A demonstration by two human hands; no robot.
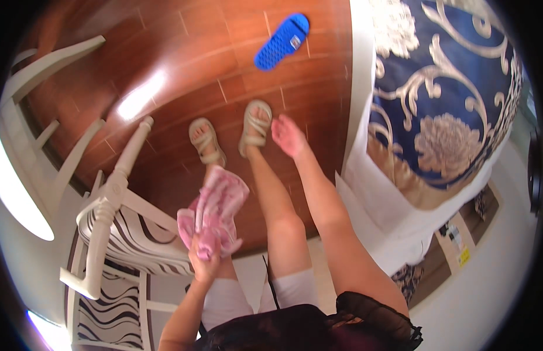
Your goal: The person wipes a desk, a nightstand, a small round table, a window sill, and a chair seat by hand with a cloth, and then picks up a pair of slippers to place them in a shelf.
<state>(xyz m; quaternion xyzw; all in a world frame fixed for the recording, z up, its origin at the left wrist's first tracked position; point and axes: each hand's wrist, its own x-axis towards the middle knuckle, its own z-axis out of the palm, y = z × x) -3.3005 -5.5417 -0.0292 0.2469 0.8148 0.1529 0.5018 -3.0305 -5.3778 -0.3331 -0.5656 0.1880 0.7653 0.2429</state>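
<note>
My left hand (205,268) is closed around a bunched end of a pink and white patterned cloth (223,198). The rest of the cloth hangs in loose folds in front of my left leg. Stretched forward past my right knee, my right hand (289,137) holds nothing, its fingers extended and somewhat apart. It appears close beside my right sandal (257,124) in the picture. A blue slipper (281,43) with a dimpled surface and a small white patch lies on the floor farther ahead.
Reddish-brown wooden flooring (236,73) spreads ahead. To the left stand white chairs (116,190) with wavy-striped padding. On the right is a bed-like surface with a blue and gold floral cover (444,111) and white side cloth. Open shelves (432,279) hold small items behind it.
</note>
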